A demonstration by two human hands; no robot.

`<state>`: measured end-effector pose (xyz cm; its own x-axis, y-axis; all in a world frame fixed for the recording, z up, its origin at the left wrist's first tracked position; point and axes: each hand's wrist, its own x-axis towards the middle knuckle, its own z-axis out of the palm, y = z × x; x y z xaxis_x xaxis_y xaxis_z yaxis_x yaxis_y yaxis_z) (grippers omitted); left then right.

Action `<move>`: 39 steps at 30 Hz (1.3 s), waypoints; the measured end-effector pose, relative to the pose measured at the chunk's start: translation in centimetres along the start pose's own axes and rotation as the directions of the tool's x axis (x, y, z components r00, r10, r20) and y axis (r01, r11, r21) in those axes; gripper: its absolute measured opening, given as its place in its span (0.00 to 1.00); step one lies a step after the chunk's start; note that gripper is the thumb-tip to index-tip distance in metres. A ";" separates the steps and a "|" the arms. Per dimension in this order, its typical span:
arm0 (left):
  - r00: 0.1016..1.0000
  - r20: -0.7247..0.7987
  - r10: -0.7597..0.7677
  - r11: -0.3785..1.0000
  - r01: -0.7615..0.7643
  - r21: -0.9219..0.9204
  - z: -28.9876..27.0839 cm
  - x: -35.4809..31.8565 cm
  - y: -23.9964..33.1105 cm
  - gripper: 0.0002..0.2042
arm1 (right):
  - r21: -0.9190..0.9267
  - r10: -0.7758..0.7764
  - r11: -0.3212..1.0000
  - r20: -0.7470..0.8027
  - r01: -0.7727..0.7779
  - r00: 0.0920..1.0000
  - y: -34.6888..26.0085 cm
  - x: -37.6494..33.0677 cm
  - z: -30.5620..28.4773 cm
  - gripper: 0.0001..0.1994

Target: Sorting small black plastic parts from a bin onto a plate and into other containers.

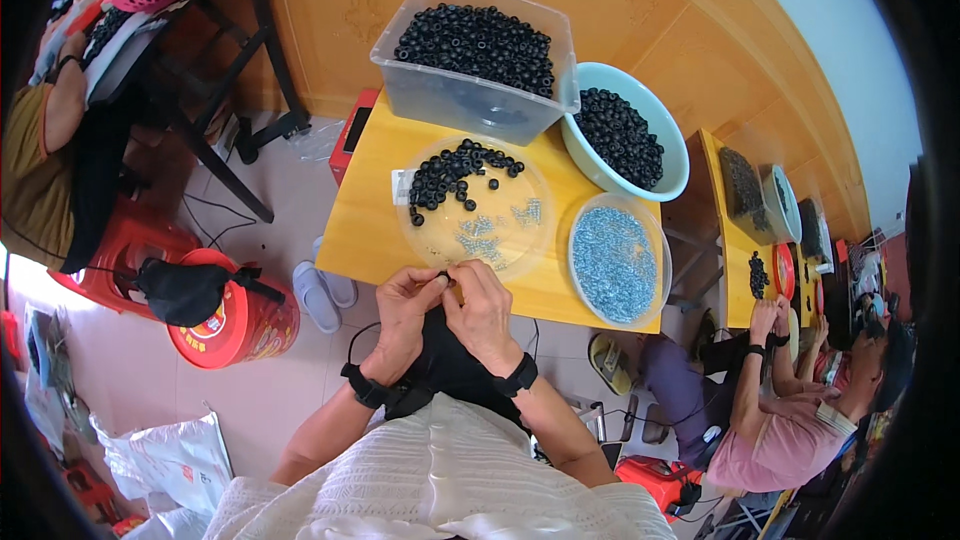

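My left hand (405, 305) and my right hand (482, 310) meet at the near edge of a small yellow table (365, 220). Together they pinch a small black ring (448, 280) between the fingertips; a screw in it cannot be made out. Just beyond them sits a clear round lid (530, 240) holding a pile of black rings (445, 175) and a few silver screws (478, 238). A clear bowl of silver screws (614, 262) stands to the right.
A clear bin (470, 90) and a teal basin (672, 140) full of black rings stand at the table's far side. A red bucket (235, 325) and slippers (322, 292) lie on the floor at left. Another person (790, 410) works at a neighbouring table on the right.
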<state>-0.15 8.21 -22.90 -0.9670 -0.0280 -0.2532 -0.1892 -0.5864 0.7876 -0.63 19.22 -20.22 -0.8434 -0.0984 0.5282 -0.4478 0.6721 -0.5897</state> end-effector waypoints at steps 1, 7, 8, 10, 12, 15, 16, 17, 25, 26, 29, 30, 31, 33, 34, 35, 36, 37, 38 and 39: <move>0.999 0.021 -0.030 0.999 0.029 0.035 0.2 0.2 0.4 0.04 | 0.011 0.016 1.000 -0.013 -0.016 1.000 0.1 0.1 -0.3 0.09; 0.967 0.179 -0.180 0.940 0.115 0.321 -0.7 1.1 0.3 0.09 | 0.035 0.069 0.997 -0.025 -0.068 0.997 0.6 -0.2 -0.9 0.10; 0.965 0.203 -0.164 0.931 0.084 0.355 -0.8 1.3 0.2 0.10 | 0.026 0.079 0.997 -0.005 -0.079 0.997 0.6 -0.2 -0.9 0.10; 0.966 0.213 -0.148 0.932 0.064 0.357 -0.7 1.2 0.3 0.10 | 0.011 0.078 0.997 0.006 -0.078 0.997 0.5 -0.2 -0.9 0.10; 0.972 0.185 -0.148 0.951 0.088 0.297 0.0 0.7 0.7 0.10 | 0.001 0.057 0.998 -0.013 -0.057 0.998 0.4 -0.2 -0.7 0.09; 0.976 0.175 -0.131 0.981 0.102 0.162 0.3 0.3 0.2 0.10 | 0.005 0.052 0.999 -0.019 -0.052 0.998 0.3 -0.2 -0.6 0.09; 0.978 0.169 -0.122 0.984 0.097 0.146 0.2 0.1 0.1 0.10 | 0.012 0.039 0.999 -0.021 -0.039 0.999 0.2 -0.3 -0.5 0.10; 0.980 0.162 -0.112 0.987 0.092 0.129 0.2 -0.2 0.1 0.10 | 0.018 0.025 1.000 -0.023 -0.025 0.999 0.2 -0.4 -0.5 0.10; 0.972 0.225 -0.069 0.995 0.052 0.080 0.2 -0.2 0.1 0.10 | 0.122 0.045 0.992 -0.074 -0.036 0.996 -0.2 -0.2 -0.7 0.14; 0.968 0.237 -0.077 0.995 0.060 0.079 0.3 -0.2 0.2 0.10 | 0.145 0.079 0.987 -0.071 -0.068 0.994 -0.4 -0.2 -0.8 0.14; 0.961 0.258 -0.100 0.994 0.084 0.073 0.2 -0.2 0.4 0.10 | 0.100 0.061 0.993 -0.051 -0.056 0.997 -0.3 -0.2 -1.0 0.15; 0.959 0.263 -0.109 0.993 0.094 0.071 0.1 -0.3 0.4 0.10 | 0.066 0.036 0.997 -0.042 -0.033 0.998 -0.2 -0.2 -1.1 0.16; 0.959 0.255 -0.124 0.992 0.110 0.069 0.2 -0.3 0.5 0.10 | 0.035 0.021 0.999 -0.022 -0.020 1.000 0.0 -0.3 -1.1 0.16; 0.958 0.241 -0.155 0.987 0.143 0.067 0.4 -0.5 0.8 0.11 | -0.028 -0.007 1.000 0.016 0.008 1.000 0.4 -0.5 -1.3 0.17; 0.951 0.249 -0.182 0.983 0.172 0.064 0.4 -0.4 1.0 0.11 | -0.025 0.002 1.000 0.021 -0.001 1.000 0.4 -0.5 -1.4 0.17; 0.944 0.255 -0.207 0.978 0.198 0.061 0.3 -0.4 1.1 0.12 | -0.020 0.009 1.000 0.026 -0.009 1.000 0.3 -0.5 -1.6 0.17; 0.937 0.262 -0.232 0.973 0.224 0.058 0.2 -0.4 1.2 0.12 | -0.016 0.017 1.000 0.031 -0.016 0.999 0.2 -0.4 -1.7 0.17; 0.935 0.263 -0.237 0.971 0.217 0.102 0.1 -0.3 1.2 0.12 | -0.028 0.010 1.000 0.046 -0.009 0.999 0.2 -0.4 -1.7 0.17; 0.933 0.265 -0.244 0.967 0.211 0.146 -0.1 -0.1 1.1 0.13 | -0.042 0.005 0.999 0.059 -0.002 0.998 0.2 -0.5 -1.8 0.16; 0.931 0.267 -0.250 0.960 0.204 0.189 -0.3 0.0 1.0 0.13 | -0.055 0.000 0.998 0.072 0.004 0.997 0.1 -0.5 -1.8 0.16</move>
<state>-0.27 7.41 -22.24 -0.8980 0.3368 -0.2830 -0.4115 -0.4156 0.8112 0.29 20.69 -19.45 -0.8623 -0.1509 0.4833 -0.4344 0.7110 -0.5530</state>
